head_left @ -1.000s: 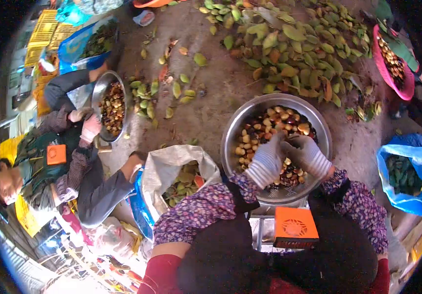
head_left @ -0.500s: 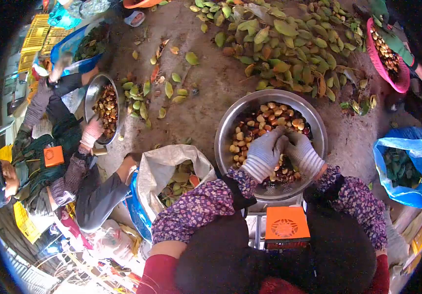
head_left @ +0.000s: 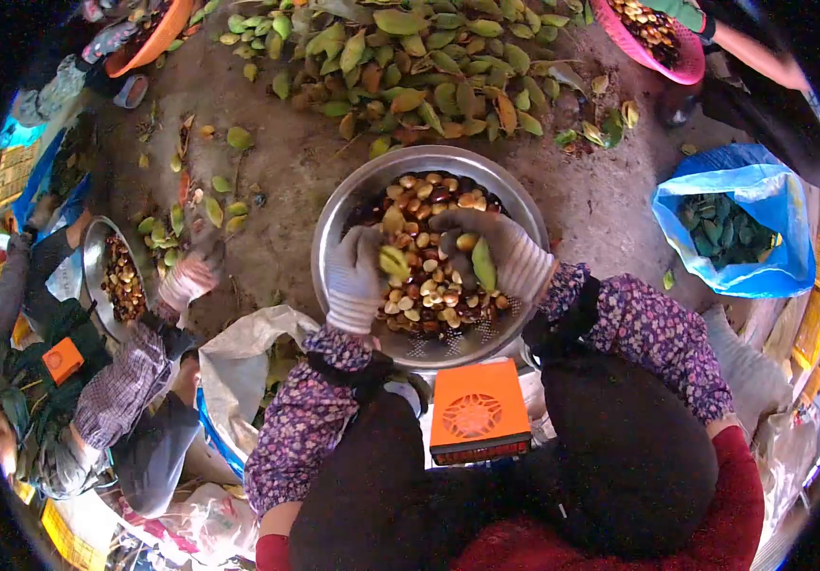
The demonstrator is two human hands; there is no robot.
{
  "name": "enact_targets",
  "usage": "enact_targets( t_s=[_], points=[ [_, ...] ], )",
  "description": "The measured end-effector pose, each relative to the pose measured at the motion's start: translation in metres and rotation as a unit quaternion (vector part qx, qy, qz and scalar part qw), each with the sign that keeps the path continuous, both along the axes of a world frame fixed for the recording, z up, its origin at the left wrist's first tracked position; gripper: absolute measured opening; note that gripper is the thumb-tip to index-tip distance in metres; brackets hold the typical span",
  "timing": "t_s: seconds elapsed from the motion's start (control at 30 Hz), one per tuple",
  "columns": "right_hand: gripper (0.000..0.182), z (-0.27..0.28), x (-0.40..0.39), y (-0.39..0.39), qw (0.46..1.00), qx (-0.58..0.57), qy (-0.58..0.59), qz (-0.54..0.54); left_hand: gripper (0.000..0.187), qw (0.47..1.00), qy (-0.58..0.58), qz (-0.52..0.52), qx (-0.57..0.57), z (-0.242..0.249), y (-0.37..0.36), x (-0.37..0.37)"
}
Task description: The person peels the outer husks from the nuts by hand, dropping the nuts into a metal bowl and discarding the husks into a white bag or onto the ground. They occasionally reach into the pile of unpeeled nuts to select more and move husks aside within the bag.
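Observation:
A round metal colander point(head_left: 334, 205) sits in front of me, filled with brown and cream-coloured seeds point(head_left: 429, 285). Over its left side is my left hand point(head_left: 355, 276) in a grey-white glove, fingers closed on a yellow-green husk piece point(head_left: 394, 263). My gloved right hand point(head_left: 510, 252) hangs over the right side, its fingers curled around a green husk piece point(head_left: 483, 265). A pale seed point(head_left: 467, 242) shows by the right fingers. The two hands are apart, with seeds visible between them.
A heap of green pods point(head_left: 429, 76) lies on the ground beyond the colander. A blue bag point(head_left: 762, 276) of husks stands right, a whitish sack point(head_left: 238, 366) left. A co-worker's gloved hand point(head_left: 186, 281) is near another metal bowl point(head_left: 96, 243). A pink basket point(head_left: 681, 62) is far right.
My hands, which were together over the seeds, have separated, and green husk pieces now show in them. The view has shifted, so the colander appears farther left. The co-worker's hand has left their bowl.

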State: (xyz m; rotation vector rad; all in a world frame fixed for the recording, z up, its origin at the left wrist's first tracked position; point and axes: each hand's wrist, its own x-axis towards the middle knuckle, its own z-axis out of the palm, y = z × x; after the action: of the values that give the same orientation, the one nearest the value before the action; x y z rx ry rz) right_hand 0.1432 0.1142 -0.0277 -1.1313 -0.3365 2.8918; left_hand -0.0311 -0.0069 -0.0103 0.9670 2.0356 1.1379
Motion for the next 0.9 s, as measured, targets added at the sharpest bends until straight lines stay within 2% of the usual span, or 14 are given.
enact_targets(
  t_s=[0.07,0.13,0.2,0.33,0.4,0.53,0.57,0.6,0.63,0.67,0.7,0.73,0.77,0.9],
  points=[
    [0.046,-0.005,0.004,-0.001,0.999,-0.012,-0.013,-0.051,0.027,0.999,-0.035,-0.007,0.031,-0.005,-0.005,0.008],
    [0.055,-0.004,0.003,-0.005,0.984,0.001,-0.002,-0.179,0.029,0.957,-0.277,0.013,-0.088,-0.006,-0.008,0.022],
    [0.064,-0.017,0.004,-0.004,0.985,-0.006,0.025,-0.169,0.029,0.943,-0.299,-0.01,-0.148,-0.005,-0.007,0.027],
    [0.055,-0.017,-0.012,-0.011,0.982,0.066,-0.051,-0.17,0.039,0.97,-0.205,-0.061,-0.12,0.019,0.012,0.048],
    [0.051,-0.019,-0.018,-0.017,0.977,0.096,-0.101,-0.162,0.052,0.953,0.006,-0.164,-0.254,0.027,0.019,0.051],
    [0.036,-0.022,-0.016,-0.021,0.982,0.079,-0.023,-0.171,0.043,0.988,-0.051,-0.095,-0.114,-0.007,0.003,0.051],
    [0.035,-0.011,-0.013,-0.019,0.973,0.186,-0.016,-0.135,0.043,0.988,-0.051,-0.094,-0.115,-0.012,0.001,0.048],
    [0.034,-0.004,-0.011,-0.018,0.952,0.289,-0.01,-0.097,0.041,0.979,-0.176,-0.067,-0.077,-0.016,-0.002,0.044],
    [0.028,-0.023,-0.006,-0.016,0.975,0.139,-0.005,-0.176,0.039,0.953,-0.297,-0.038,-0.038,-0.02,-0.006,0.04],
    [0.028,-0.016,-0.002,-0.011,0.975,0.137,-0.005,-0.175,0.039,0.954,-0.296,-0.037,-0.039,-0.015,-0.006,0.036],
    [0.026,-0.002,0.001,-0.003,0.956,0.291,-0.037,0.004,0.038,0.95,-0.307,-0.038,-0.041,-0.004,-0.003,0.033],
    [0.024,0.007,0.001,0.0,0.882,0.429,-0.068,0.183,0.038,0.946,-0.318,-0.039,-0.044,0.003,-0.002,0.03],
    [0.025,0.011,-0.003,-0.004,0.829,0.514,-0.074,0.21,0.038,0.939,-0.34,-0.044,-0.043,-0.002,-0.002,0.028],
    [0.04,0.02,-0.007,-0.006,0.758,0.562,-0.117,0.31,0.036,0.954,-0.29,-0.067,-0.039,0.0,0.0,0.027]
  ],
)
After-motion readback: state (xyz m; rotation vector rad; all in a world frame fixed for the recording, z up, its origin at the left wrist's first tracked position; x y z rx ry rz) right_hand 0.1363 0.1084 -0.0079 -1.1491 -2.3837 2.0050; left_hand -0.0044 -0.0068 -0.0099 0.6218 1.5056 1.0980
